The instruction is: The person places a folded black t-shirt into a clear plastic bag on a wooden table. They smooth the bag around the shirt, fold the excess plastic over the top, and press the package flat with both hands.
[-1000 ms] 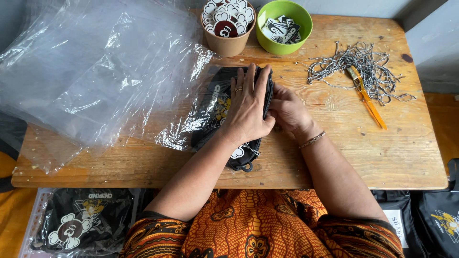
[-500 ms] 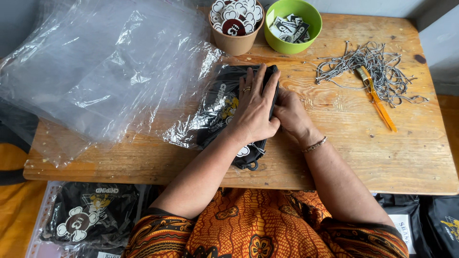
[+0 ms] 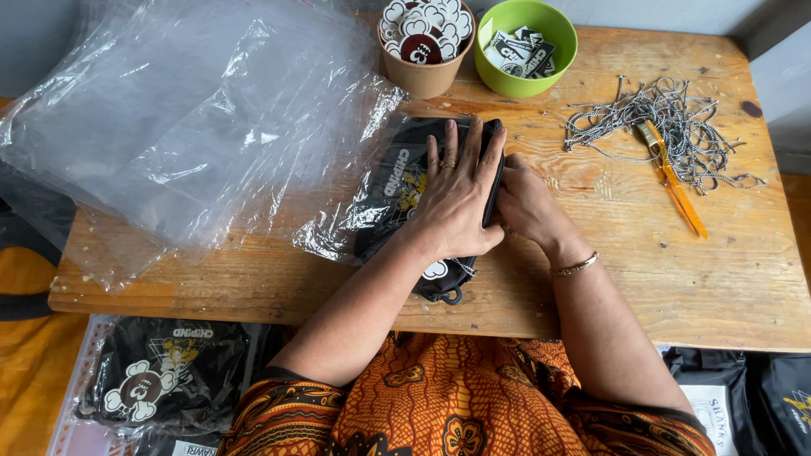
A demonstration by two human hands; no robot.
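A folded black printed garment (image 3: 397, 190) lies partly inside a clear plastic bag (image 3: 351, 224) in the middle of the wooden table (image 3: 642, 279). My left hand (image 3: 456, 198) presses flat on top of it, fingers spread. My right hand (image 3: 525, 203) is at the garment's right edge, fingers tucked against the fold under the left hand; what it grips is hidden.
A stack of clear plastic bags (image 3: 169, 127) covers the table's left. At the back stand a brown cup of round stickers (image 3: 422, 42) and a green bowl of tags (image 3: 525, 46). String cords (image 3: 676, 127) and orange scissors (image 3: 672, 177) lie right. Bagged black garments (image 3: 160, 376) sit below left.
Both hands stay on the garment with barely any shift; the view has moved slightly, so the table sits a little lower in frame.
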